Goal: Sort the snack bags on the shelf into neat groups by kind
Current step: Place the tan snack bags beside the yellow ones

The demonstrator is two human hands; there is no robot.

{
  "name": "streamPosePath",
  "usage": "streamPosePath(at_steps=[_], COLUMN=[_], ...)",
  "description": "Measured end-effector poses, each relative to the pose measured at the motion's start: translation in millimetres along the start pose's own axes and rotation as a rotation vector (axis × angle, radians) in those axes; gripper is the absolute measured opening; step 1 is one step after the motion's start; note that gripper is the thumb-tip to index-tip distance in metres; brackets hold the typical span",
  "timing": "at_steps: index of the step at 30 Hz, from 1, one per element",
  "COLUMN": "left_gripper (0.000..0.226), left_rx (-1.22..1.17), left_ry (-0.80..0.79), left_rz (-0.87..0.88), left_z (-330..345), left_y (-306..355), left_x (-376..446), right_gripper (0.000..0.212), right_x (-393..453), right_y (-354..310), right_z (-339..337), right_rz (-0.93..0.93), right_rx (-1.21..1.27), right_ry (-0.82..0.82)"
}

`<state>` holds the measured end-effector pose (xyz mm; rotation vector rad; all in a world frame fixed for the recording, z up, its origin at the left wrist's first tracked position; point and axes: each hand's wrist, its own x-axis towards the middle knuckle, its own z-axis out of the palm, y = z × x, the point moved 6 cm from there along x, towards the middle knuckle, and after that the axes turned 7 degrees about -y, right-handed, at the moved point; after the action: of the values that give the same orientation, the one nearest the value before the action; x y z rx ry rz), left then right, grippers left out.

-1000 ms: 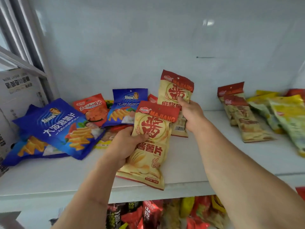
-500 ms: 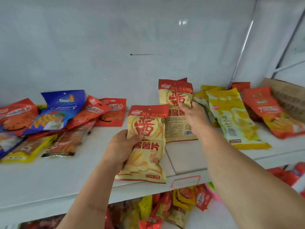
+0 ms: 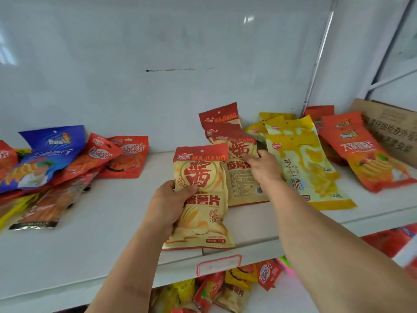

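Two tan Majiang bags were in hand. Left hand gripped the near bag, thumb curled across its front, above the shelf's front edge. Right hand pinched the second bag, which had come down onto the Majiang stack at the back wall, just left of the yellow bags. Judged: that bag was nearly placed; the near one goes next. Against the earlier frames, the view had swung right, so the blue bag and red bags sat at far left.
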<state>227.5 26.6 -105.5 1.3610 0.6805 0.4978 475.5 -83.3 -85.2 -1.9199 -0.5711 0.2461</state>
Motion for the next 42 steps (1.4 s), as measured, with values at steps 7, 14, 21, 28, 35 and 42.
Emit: streamPosePath(at_steps=[7,14,21,28,35,42], left_gripper=[0.028,0.028,0.027,0.033,0.037,0.039], left_rx=[-0.046,0.097,0.259,0.306,0.368,0.369], left_ry=[-0.042,0.05,0.231,0.316,0.375,0.371], left_rz=[-0.023,0.02,0.062,0.056,0.054,0.071], left_z=[28.2,74.7,99.4,110.7,118.7,119.0], left_y=[-4.1,-10.3,-8.4,-6.9,-7.8,-6.0], left_x=[16.0,20.3,21.3,30.8,44.5,47.5], right_gripper=[0.031,0.051,0.052,0.046,0.049,0.045], right_x=[10.0,4.6,7.4,26.2,40.6,44.4], right_y=[1.0,0.8,4.6,4.2,5.4,6.3], right_z=[-0.5,-10.2,-4.6,-1.0,1.5,4.0], right_rz=[0.013,0.06,-0.013,-0.113,-0.118,-0.102], right_rx=[0.025,0.206,0.142,-0.006,-0.133,-0.135], right_ry=[0.052,0.045,-0.146,-0.127,-0.085,-0.096])
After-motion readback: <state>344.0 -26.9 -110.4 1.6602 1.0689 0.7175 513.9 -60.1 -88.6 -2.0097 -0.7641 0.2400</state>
